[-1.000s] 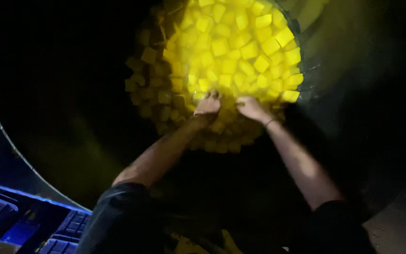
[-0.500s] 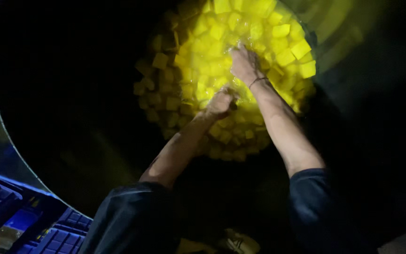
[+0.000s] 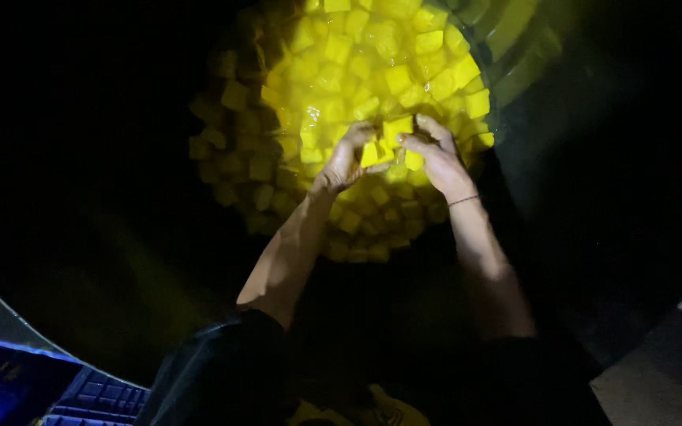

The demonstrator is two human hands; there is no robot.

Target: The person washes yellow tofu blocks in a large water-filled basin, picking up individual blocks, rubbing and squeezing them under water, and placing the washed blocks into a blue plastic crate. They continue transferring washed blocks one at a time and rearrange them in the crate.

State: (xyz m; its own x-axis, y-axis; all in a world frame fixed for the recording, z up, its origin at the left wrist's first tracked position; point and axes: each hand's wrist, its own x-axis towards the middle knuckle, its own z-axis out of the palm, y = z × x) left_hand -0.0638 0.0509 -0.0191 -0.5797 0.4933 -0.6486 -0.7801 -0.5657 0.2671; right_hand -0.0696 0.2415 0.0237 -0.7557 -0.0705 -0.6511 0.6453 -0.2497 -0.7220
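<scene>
One cam only, worn on the head, looking steeply down into a big dark vat (image 3: 80, 237) from above its rim. Arms reach away from the lens, so view faces forward & down. Close range: forearms fill centre frame, vat wall fills most of it. No 2nd view to overlap.

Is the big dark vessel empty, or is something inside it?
Not empty. Yellow cubes lie piled inside the dark vessel, and both hands scoop some up.
</scene>
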